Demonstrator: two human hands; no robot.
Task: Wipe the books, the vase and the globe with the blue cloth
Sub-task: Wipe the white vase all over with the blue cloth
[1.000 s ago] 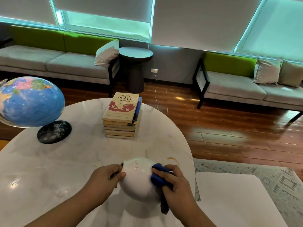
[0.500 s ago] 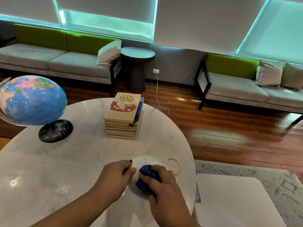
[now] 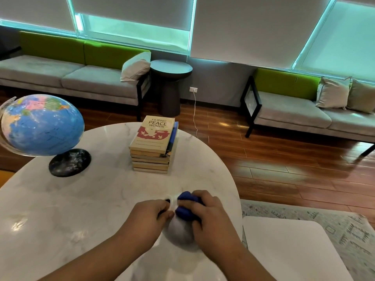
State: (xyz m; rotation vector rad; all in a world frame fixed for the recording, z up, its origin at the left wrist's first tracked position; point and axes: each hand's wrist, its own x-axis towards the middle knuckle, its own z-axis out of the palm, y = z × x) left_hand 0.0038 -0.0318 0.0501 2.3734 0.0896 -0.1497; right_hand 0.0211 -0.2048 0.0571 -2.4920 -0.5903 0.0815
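The cloth (image 3: 184,212) under the right fingers (image 3: 194,201) is deep blue; the vase (image 3: 178,234) below them, plain white. Around them the table (image 3: 81,199) is white marble, faintly grey-veined. Beyond the fingers the top book (image 3: 153,136) is cream with a red patch. Far left of them the globe (image 3: 42,124) is blue with pink, green and yellow lands, its base (image 3: 70,162) black flecked white.
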